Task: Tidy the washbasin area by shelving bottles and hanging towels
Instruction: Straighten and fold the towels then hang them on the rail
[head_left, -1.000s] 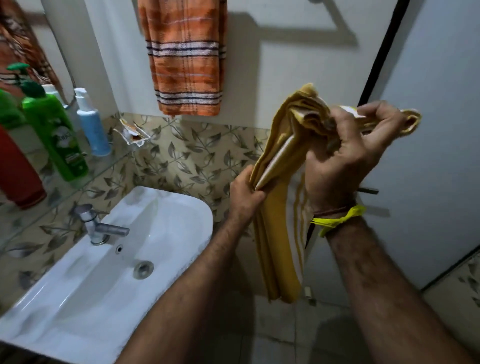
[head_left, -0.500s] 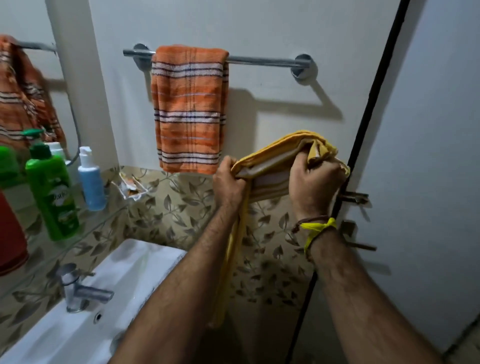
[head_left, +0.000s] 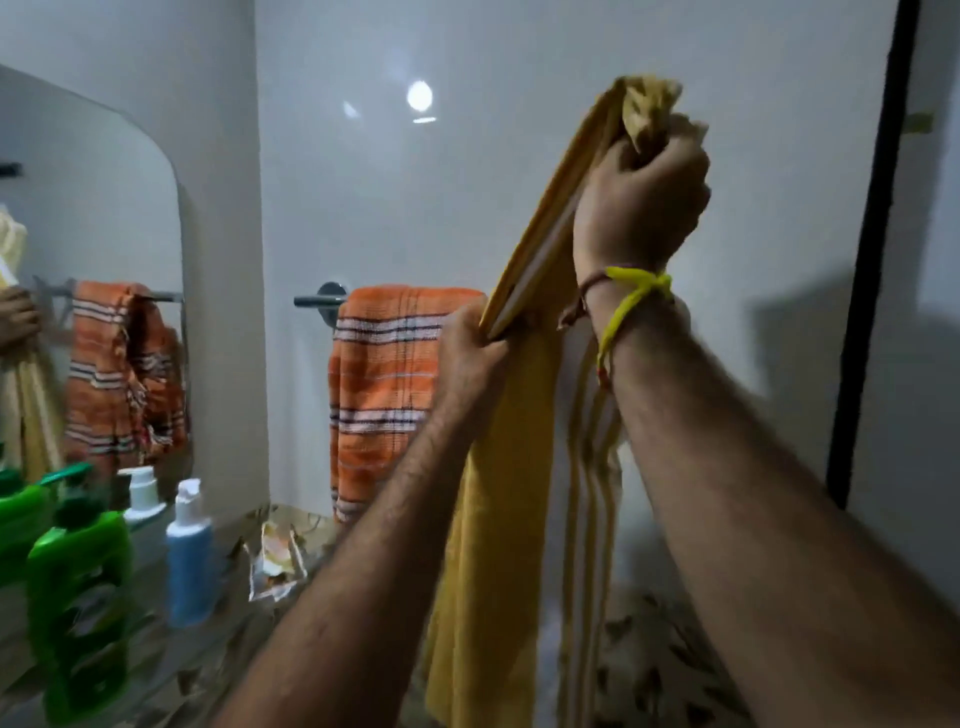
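The yellow towel (head_left: 498, 519) is soft, matt cloth with a fine nap, its striped edge flatter and thinner. The orange towel (head_left: 382, 395) is coarser woven terry, ribbed with pale and dark bands. The towel rail (head_left: 317, 300) is polished metal. The white wall (head_left: 467, 156) is glossy and smooth (it throws back a round lamp glare), and the mirror (head_left: 104, 208) is slick glass. The green bottle (head_left: 78, 597) and blue bottle (head_left: 189, 566) are smooth plastic, the green one shinier.

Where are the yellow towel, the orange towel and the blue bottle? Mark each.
yellow towel (head_left: 498, 519), head view, hanging folded part.
orange towel (head_left: 382, 395), head view, striped front face.
blue bottle (head_left: 189, 566), head view, body below cap.
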